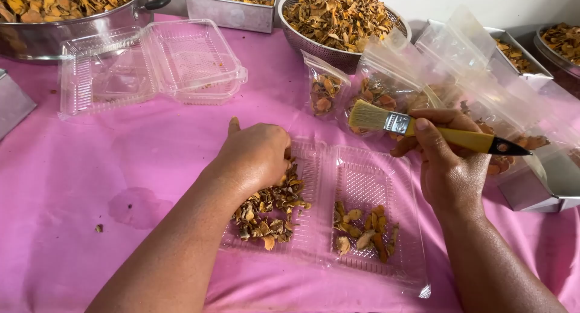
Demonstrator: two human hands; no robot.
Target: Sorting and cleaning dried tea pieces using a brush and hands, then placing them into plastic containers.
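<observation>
Item: my left hand [257, 153] cupped closed over dried orange slices [269, 210] in the open clear clamshell tray [362, 180] on pink cloth [72, 180], my right hand [444, 159] gripping 1 yellow-handled brush [423, 129] above; risk, I judge: brushing scatters slices over the shallow rim.

Seeing my left hand [254, 153] and right hand [450, 168]: both bare, no gloves, rings, watch; forearms uncovered, sleeves out of view.

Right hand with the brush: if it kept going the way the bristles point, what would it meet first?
Likely the small clear bag of dried pieces, up-left of the bristles of the brush in the right hand; depth unclear.
</observation>
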